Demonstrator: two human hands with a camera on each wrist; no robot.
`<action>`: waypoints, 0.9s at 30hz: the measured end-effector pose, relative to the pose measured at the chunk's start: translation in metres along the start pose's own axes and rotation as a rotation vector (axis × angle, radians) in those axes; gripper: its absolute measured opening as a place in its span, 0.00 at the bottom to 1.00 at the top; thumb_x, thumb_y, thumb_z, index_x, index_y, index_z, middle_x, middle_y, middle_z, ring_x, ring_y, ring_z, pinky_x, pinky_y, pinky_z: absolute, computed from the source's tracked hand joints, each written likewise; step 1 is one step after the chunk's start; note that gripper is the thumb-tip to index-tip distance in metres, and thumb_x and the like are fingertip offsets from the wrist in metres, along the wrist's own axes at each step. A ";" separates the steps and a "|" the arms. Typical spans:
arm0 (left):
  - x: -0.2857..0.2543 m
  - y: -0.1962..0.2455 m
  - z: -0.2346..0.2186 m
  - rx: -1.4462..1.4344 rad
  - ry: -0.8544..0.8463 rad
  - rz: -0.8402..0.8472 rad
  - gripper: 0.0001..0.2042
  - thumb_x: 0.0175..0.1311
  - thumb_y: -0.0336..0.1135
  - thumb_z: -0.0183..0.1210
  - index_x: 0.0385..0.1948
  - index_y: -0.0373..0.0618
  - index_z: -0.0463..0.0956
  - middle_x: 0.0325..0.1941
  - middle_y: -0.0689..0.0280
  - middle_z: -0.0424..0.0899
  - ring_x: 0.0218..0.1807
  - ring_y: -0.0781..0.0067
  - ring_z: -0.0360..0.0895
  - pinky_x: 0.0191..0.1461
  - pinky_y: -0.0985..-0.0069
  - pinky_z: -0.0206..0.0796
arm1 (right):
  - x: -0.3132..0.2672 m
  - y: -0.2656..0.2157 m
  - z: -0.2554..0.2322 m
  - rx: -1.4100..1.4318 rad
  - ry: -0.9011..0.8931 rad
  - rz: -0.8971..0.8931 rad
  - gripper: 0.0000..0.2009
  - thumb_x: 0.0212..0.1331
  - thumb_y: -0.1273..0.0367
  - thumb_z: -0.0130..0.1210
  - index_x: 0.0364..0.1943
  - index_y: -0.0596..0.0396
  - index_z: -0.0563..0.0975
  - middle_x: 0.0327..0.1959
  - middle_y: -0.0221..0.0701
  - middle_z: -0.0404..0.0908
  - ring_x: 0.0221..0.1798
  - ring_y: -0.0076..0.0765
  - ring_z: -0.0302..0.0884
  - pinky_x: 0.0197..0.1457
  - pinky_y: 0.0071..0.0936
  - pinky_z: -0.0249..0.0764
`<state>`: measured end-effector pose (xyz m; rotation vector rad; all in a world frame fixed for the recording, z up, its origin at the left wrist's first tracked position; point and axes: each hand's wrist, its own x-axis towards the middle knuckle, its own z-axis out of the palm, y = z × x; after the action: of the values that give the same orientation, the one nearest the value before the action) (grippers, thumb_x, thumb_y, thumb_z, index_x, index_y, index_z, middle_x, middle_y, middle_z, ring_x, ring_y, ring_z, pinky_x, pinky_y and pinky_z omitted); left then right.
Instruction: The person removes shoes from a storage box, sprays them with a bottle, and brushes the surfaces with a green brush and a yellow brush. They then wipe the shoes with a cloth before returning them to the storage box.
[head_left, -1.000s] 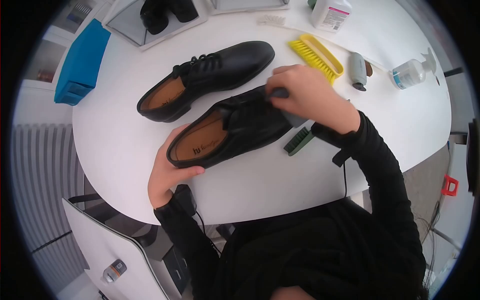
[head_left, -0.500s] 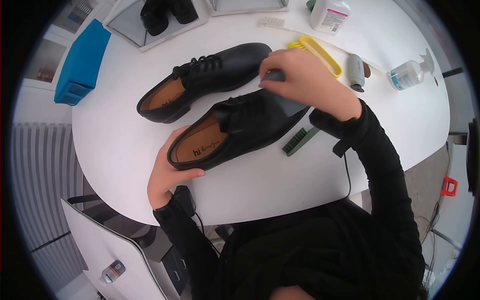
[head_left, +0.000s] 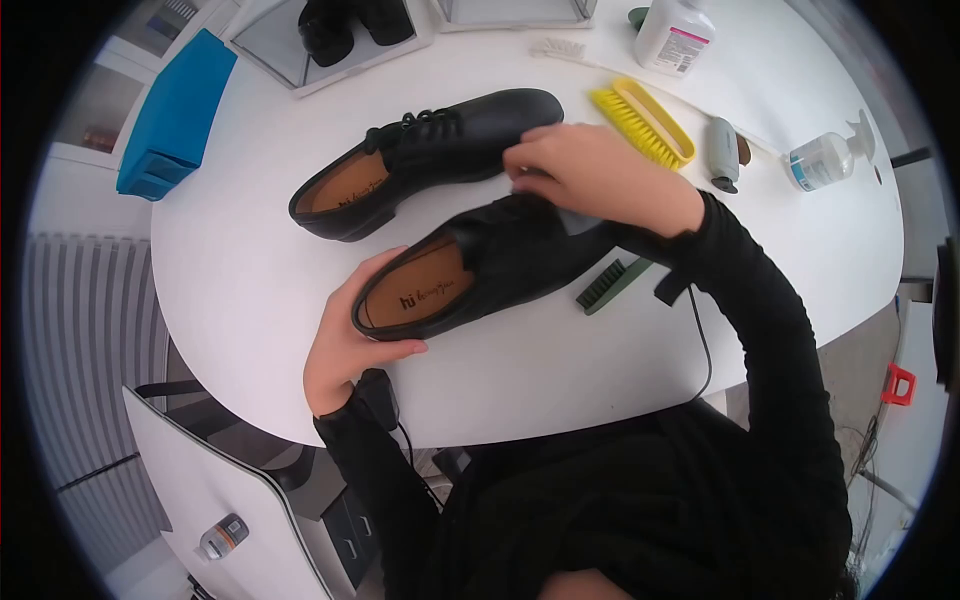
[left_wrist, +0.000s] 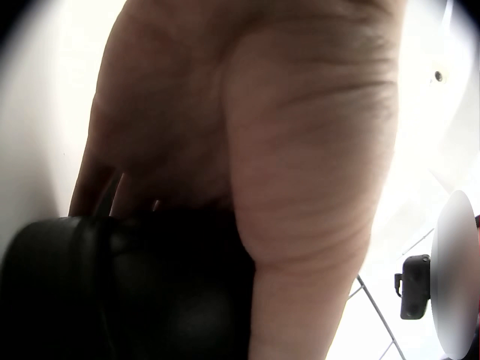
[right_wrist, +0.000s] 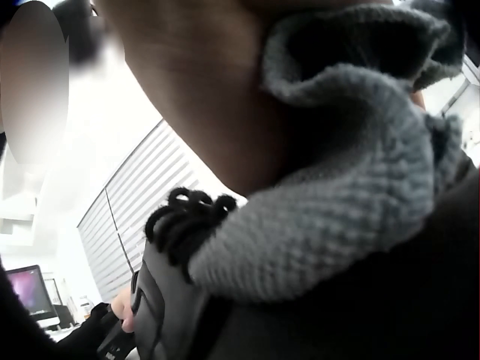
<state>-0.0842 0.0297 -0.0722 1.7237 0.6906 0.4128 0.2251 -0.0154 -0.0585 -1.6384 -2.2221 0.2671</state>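
A black lace-up shoe (head_left: 500, 275) with a tan insole lies at the middle of the table in the head view. Around its heel the left hand (head_left: 345, 335) is wrapped, thumb along the near side; in the left wrist view that hand (left_wrist: 247, 135) grips the black heel. Bunched grey cloth (right_wrist: 322, 202) shows in the right wrist view, held by the right hand (right_wrist: 217, 90) against the shoe beside its laces (right_wrist: 184, 225). From above, the right hand (head_left: 590, 175) covers the shoe's front part. The second black shoe (head_left: 470, 135) lies behind, parallel to it.
Right of the shoes lie a green brush (head_left: 612, 288), a yellow brush (head_left: 645, 122) and a grey tube (head_left: 722, 155). Farther out stand a pump bottle (head_left: 822, 162) and a white bottle (head_left: 675, 38). A white brush (head_left: 562, 48), a blue box (head_left: 180, 115) and a mirror (head_left: 275, 45) are also there.
The right hand has moved left and slightly down along the shoe with the cloth, and the yellow brush's bristles show again. The whole head view has shifted a little. The left hand keeps its hold.
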 end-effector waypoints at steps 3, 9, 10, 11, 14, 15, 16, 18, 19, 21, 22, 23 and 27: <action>-0.001 0.001 0.000 0.090 0.031 0.068 0.40 0.31 0.23 0.73 0.58 0.39 0.70 0.56 0.60 0.77 0.58 0.67 0.73 0.64 0.74 0.61 | -0.024 0.005 -0.007 -0.041 0.011 0.070 0.04 0.57 0.69 0.55 0.34 0.51 0.77 0.32 0.35 0.78 0.38 0.47 0.78 0.40 0.38 0.73; -0.003 0.011 0.002 0.203 0.016 0.165 0.40 0.30 0.23 0.73 0.58 0.43 0.72 0.56 0.58 0.77 0.58 0.60 0.74 0.63 0.71 0.63 | -0.062 0.037 -0.025 -0.238 0.059 0.295 0.05 0.58 0.67 0.56 0.35 0.52 0.76 0.31 0.35 0.79 0.37 0.47 0.78 0.38 0.39 0.73; -0.001 0.013 0.002 0.221 0.021 0.201 0.40 0.29 0.23 0.73 0.57 0.44 0.72 0.57 0.58 0.77 0.58 0.58 0.74 0.63 0.70 0.63 | -0.061 0.037 -0.031 -0.226 0.060 0.310 0.06 0.58 0.66 0.56 0.35 0.52 0.77 0.31 0.35 0.79 0.36 0.47 0.78 0.38 0.39 0.74; -0.001 0.016 0.003 0.237 0.032 0.234 0.39 0.29 0.23 0.73 0.56 0.44 0.73 0.57 0.57 0.76 0.59 0.56 0.73 0.63 0.69 0.63 | -0.058 0.032 -0.032 -0.160 0.141 0.318 0.06 0.58 0.67 0.56 0.35 0.52 0.76 0.31 0.34 0.78 0.37 0.47 0.77 0.38 0.38 0.73; -0.004 0.016 0.007 0.296 0.035 0.298 0.35 0.31 0.24 0.72 0.53 0.44 0.75 0.58 0.56 0.76 0.60 0.53 0.73 0.65 0.65 0.62 | -0.038 0.008 -0.039 -0.016 0.270 0.101 0.05 0.58 0.69 0.56 0.36 0.52 0.75 0.34 0.35 0.76 0.38 0.47 0.76 0.39 0.37 0.72; -0.002 0.017 0.007 0.322 0.037 0.326 0.34 0.32 0.24 0.71 0.53 0.44 0.76 0.58 0.56 0.76 0.61 0.52 0.72 0.65 0.63 0.62 | -0.031 -0.001 -0.038 0.045 0.236 0.060 0.06 0.59 0.70 0.55 0.38 0.53 0.75 0.36 0.36 0.75 0.40 0.47 0.75 0.41 0.36 0.71; -0.002 0.018 0.006 0.328 0.037 0.337 0.33 0.34 0.24 0.71 0.52 0.44 0.76 0.59 0.56 0.76 0.61 0.52 0.72 0.66 0.62 0.61 | -0.024 -0.013 -0.037 0.106 0.200 0.018 0.06 0.59 0.71 0.54 0.40 0.53 0.75 0.38 0.37 0.73 0.41 0.47 0.74 0.43 0.36 0.71; -0.002 0.019 0.007 0.339 0.040 0.362 0.30 0.36 0.24 0.70 0.50 0.44 0.77 0.59 0.56 0.76 0.62 0.51 0.71 0.67 0.59 0.60 | -0.015 -0.031 -0.030 0.215 0.128 -0.097 0.08 0.59 0.74 0.53 0.42 0.54 0.74 0.40 0.35 0.70 0.43 0.46 0.72 0.46 0.35 0.70; -0.002 0.020 0.007 0.344 0.036 0.358 0.29 0.37 0.24 0.69 0.50 0.44 0.77 0.59 0.57 0.76 0.62 0.51 0.71 0.68 0.59 0.59 | -0.014 -0.037 -0.027 0.233 0.060 -0.189 0.08 0.59 0.74 0.53 0.43 0.54 0.75 0.40 0.35 0.70 0.43 0.46 0.72 0.46 0.36 0.69; -0.001 0.020 0.006 0.348 0.030 0.345 0.29 0.38 0.24 0.69 0.51 0.44 0.78 0.59 0.57 0.76 0.63 0.51 0.71 0.69 0.57 0.57 | -0.019 -0.041 -0.018 0.212 -0.020 -0.310 0.09 0.58 0.75 0.55 0.43 0.54 0.76 0.38 0.35 0.70 0.43 0.45 0.71 0.46 0.35 0.69; -0.001 0.020 0.006 0.367 0.029 0.365 0.29 0.38 0.24 0.68 0.51 0.44 0.78 0.59 0.57 0.76 0.63 0.51 0.70 0.69 0.57 0.57 | -0.021 -0.038 -0.018 0.229 -0.025 -0.287 0.09 0.58 0.75 0.55 0.43 0.55 0.77 0.38 0.35 0.70 0.43 0.45 0.71 0.46 0.35 0.69; 0.000 0.019 0.005 0.386 0.027 0.383 0.29 0.38 0.24 0.68 0.50 0.44 0.78 0.59 0.57 0.76 0.63 0.51 0.70 0.69 0.57 0.56 | -0.024 -0.034 -0.018 0.246 -0.030 -0.264 0.08 0.58 0.75 0.55 0.42 0.55 0.77 0.38 0.35 0.70 0.43 0.44 0.71 0.46 0.34 0.69; -0.002 0.017 0.005 0.424 0.039 0.384 0.29 0.38 0.23 0.68 0.51 0.45 0.78 0.59 0.58 0.76 0.63 0.51 0.70 0.69 0.56 0.56 | -0.050 -0.017 -0.020 0.122 0.048 -0.145 0.08 0.56 0.76 0.57 0.40 0.54 0.79 0.37 0.35 0.70 0.42 0.43 0.71 0.45 0.33 0.70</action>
<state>-0.0789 0.0217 -0.0566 2.2686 0.4939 0.5972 0.2309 -0.0696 -0.0424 -1.3991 -2.2284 0.3142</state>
